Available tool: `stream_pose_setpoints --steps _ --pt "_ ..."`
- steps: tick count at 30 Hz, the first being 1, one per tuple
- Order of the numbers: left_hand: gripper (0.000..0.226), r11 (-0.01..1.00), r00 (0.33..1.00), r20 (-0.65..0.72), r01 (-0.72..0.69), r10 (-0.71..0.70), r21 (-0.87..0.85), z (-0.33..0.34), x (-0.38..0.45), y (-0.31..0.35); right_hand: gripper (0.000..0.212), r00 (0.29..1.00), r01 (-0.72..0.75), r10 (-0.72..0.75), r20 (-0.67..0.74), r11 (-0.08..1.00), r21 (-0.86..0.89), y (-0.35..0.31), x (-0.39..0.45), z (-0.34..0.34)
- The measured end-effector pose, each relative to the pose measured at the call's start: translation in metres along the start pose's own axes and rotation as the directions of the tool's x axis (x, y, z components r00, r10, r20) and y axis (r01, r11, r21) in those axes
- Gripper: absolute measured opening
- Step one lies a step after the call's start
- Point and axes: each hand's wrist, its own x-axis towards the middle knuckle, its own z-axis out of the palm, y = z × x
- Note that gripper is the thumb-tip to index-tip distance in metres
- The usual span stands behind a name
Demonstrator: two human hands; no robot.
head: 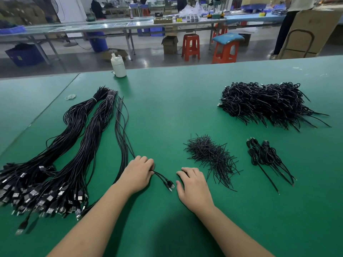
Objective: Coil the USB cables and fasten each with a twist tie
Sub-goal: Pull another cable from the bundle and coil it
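Viewpoint: one head-worn camera, high above the near edge of the green bench [185, 101].
Facing: forward and down, across to the far edge.
Nearness: close over the near edge.
Lens: wide-angle, bench edges bowing.

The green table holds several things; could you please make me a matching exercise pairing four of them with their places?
Things:
1. white bottle
2. twist ties
3. coiled cable heap
4. uncoiled cable bundles

Places:
A. left side of the table
B. far right
C. far edge
D. just beyond the right hand

Pairs: 1-C, 2-D, 3-B, 4-A
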Motion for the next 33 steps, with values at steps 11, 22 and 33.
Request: stream_pose_setpoints --steps 11,22,33 --pt "0.013 0.944 0.977 -0.11 0.142 -0.182 -0.299 -0.023 0.003 0.036 0.038 0.998 -0.045 0.038 0.041 0.984 0.174 0.0 0.003 -0.009" --pt "0.011 0.182 0.901 0.345 0.398 -0.265 -0.899 -0.033 0.005 0.097 0.036 0.99 -0.116 0.074 0.118 0.911 0.396 0.009 0.004 -0.008" --pt "0.033 0.064 0.904 0.271 0.308 -0.329 -0.949 -0.032 0.009 0.09 0.026 0.996 -0.024 -0.005 0.088 0.947 0.322 0.009 0.006 -0.007"
